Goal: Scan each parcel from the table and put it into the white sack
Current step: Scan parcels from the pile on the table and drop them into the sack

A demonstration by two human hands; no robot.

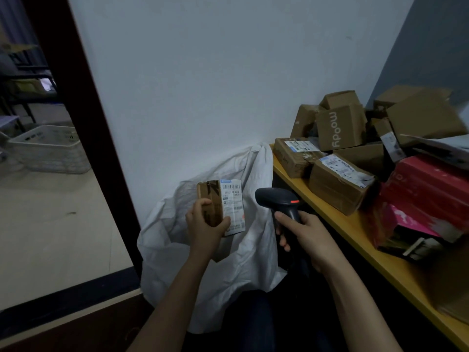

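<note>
Along the right wall ran a long yellow-topped worktop (330, 221), heaped with brown cardboard parcels (340, 184), one of them printed "moody" (340, 130), and with a red and pink carton (429, 196) at the near end. Just beside the worktop's far end, against the white wall, the large white fabric sack (165, 250) slumped on the floor with its mouth gaping. Beyond the dark door frame sat a white slotted plastic basket (50, 151).

Over the sack, the person's left hand (205, 224) held up a small brown cardboard parcel (223, 201), fingers (203, 202) curled round its taped side, the white barcode label facing the right hand (307, 235). That hand gripped the handle of a black handheld barcode scanner (279, 199), fingers wrapped tight, its head near the label.
</note>
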